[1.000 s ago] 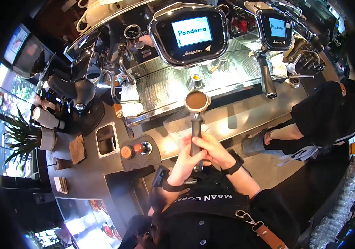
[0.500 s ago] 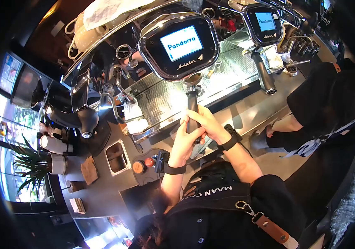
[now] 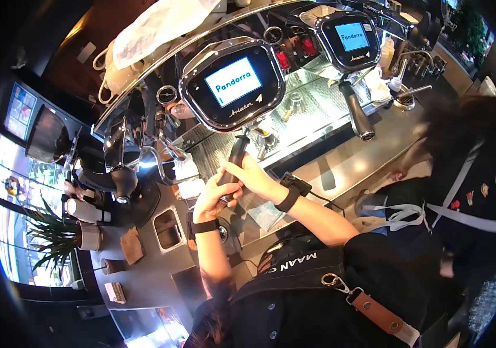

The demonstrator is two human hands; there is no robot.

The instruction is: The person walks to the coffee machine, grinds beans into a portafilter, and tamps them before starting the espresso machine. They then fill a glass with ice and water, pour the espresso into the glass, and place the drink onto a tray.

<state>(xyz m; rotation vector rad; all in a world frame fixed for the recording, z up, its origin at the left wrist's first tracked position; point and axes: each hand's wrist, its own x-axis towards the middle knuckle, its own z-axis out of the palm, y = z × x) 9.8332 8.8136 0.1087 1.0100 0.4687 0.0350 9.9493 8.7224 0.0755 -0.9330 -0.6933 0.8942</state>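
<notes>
Both hands' grip closed on portafilter handle (image 3: pixel 236 155); basket hidden under group head (image 3: pixel 231 87).

Both hands closed together, arms raised forward

The left hand (image 3: pixel 216 194) and right hand (image 3: pixel 253 177) curl tight, touching each other (a dark band on each wrist), forearms angled up and leftward.

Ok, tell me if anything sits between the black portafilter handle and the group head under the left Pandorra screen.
Nothing visible does. Both hands, left hand and right hand, grip the black portafilter handle, whose top end already meets the group head.
</notes>
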